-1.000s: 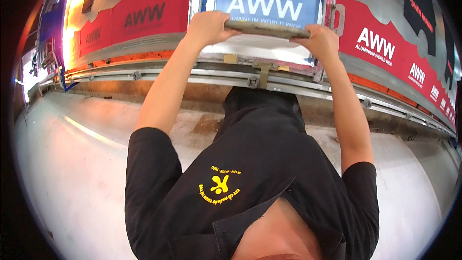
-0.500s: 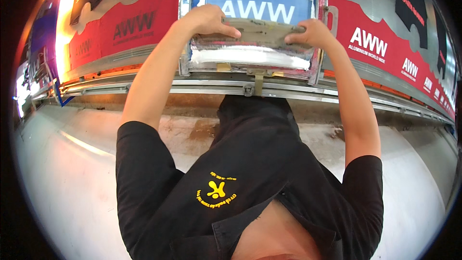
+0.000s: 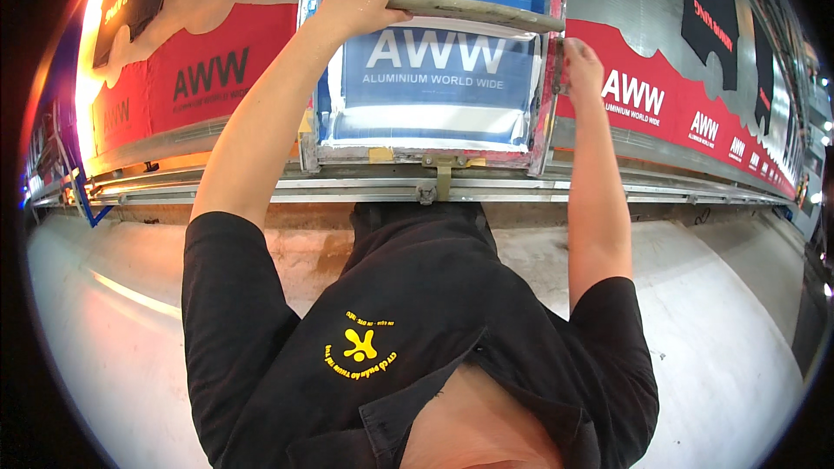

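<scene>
A printing screen (image 3: 434,113) with blue mesh, white lettering showing in it and a taped metal frame lies before me. Across its far part stands a long squeegee (image 3: 486,12), tilted up on edge. My left hand (image 3: 360,4) is closed round the squeegee's left end, thumb on the near side. Free of the squeegee, my right hand (image 3: 584,68) is at the frame's right rail (image 3: 549,95), its fingers curled against it; part of the grip is hidden. White ink (image 3: 426,119) lies in a band along the screen's near end.
Red fabric panels with printed lettering (image 3: 208,69) lie left of the screen on the long grey table, and more red panels (image 3: 638,91) lie to the right. A metal rail (image 3: 347,188) with a bracket (image 3: 443,178) runs along the near edge. A bright orange glow lights the left.
The squeegee has moved away from me, from the screen's near end to its far part. My right hand has let go of it and shifted to the frame's right side.
</scene>
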Demonstrator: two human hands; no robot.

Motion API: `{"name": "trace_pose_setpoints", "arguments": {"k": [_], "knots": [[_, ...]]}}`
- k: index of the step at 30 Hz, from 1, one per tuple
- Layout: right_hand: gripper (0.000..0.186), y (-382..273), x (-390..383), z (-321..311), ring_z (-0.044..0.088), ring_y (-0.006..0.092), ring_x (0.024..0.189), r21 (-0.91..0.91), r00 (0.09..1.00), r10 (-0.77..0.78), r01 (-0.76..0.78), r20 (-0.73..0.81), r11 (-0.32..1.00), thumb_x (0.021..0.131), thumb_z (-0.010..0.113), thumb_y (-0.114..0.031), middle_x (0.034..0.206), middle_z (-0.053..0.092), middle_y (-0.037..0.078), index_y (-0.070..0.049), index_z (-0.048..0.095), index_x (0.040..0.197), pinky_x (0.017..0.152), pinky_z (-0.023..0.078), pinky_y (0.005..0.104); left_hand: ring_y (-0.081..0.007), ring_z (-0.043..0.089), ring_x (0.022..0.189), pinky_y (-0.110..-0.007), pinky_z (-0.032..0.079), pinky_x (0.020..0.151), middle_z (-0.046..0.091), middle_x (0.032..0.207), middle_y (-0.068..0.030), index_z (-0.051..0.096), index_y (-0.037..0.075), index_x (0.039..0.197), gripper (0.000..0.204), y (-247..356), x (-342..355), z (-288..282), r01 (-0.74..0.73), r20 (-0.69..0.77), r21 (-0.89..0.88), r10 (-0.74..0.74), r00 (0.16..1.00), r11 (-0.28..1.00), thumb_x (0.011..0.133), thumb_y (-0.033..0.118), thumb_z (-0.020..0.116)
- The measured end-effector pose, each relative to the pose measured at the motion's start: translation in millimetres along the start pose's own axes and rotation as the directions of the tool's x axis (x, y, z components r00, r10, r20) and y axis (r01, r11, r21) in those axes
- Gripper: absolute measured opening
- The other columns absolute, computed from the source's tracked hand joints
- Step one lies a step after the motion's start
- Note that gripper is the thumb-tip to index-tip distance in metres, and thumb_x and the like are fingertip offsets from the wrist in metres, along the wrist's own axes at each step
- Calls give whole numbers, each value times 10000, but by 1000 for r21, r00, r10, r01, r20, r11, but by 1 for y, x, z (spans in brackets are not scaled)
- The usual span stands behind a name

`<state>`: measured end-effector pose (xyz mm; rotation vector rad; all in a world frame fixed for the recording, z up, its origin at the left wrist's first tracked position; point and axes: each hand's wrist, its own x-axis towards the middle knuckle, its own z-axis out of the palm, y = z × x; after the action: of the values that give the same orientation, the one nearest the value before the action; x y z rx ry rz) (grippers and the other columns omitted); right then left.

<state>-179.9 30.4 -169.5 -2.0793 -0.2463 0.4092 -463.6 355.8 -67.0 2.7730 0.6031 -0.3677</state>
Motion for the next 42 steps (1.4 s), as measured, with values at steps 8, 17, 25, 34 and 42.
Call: {"name": "trace_pose_setpoints", "arguments": {"k": [8, 17, 25, 34, 42], "knots": [[325, -18, -23, 0, 697, 148, 911, 84, 998, -64, 66, -29, 994, 998, 722, -250, 1022, 777, 87, 37, 761, 1145, 841, 540, 322, -282, 703, 1037, -448, 574, 858, 765, 1077, -8, 747, 244, 1214, 315, 37, -21, 18, -96, -104, -192, 77, 992, 977, 902, 268, 706], [301, -6, -31, -22, 691, 145, 922, 219, 997, -68, 57, 40, 974, 999, 708, -235, 1025, 773, 71, 16, 763, 1157, 852, 531, 308, -248, 584, 1309, -441, 468, 1081, 653, 1417, 21, 657, 216, 1397, 657, 112, -186, 105, -152, -250, -171, 107, 962, 973, 767, 55, 755], [289, -3, -40, -37, 696, 164, 951, 243, 990, -101, 76, 93, 967, 988, 708, -215, 1044, 771, 83, 19, 758, 1151, 873, 534, 321, -268, 571, 1335, -435, 444, 1119, 634, 1450, 14, 645, 208, 1408, 683, 171, -275, 148, -87, -270, -208, 28, 962, 974, 758, 17, 727], [272, -9, -52, -40, 698, 167, 942, 231, 994, -93, 78, 57, 970, 1002, 688, -188, 1038, 769, 86, 44, 753, 1128, 864, 535, 325, -310, 705, 966, -446, 568, 798, 750, 1008, -55, 731, 120, 1098, 277, 164, -272, 64, -126, -197, -391, 50, 979, 912, 821, 115, 734], [288, -51, -75, -50, 605, 94, 723, -35, 941, -298, 297, -161, 954, 1000, 711, -243, 751, 708, 39, 7, 790, 881, 638, 482, 296, -360, 670, 816, -440, 506, 718, 671, 869, -181, 685, 7, 925, 464, 73, -270, 32, -6, -312, -747, -342, 886, 665, 934, 467, 744]]}}
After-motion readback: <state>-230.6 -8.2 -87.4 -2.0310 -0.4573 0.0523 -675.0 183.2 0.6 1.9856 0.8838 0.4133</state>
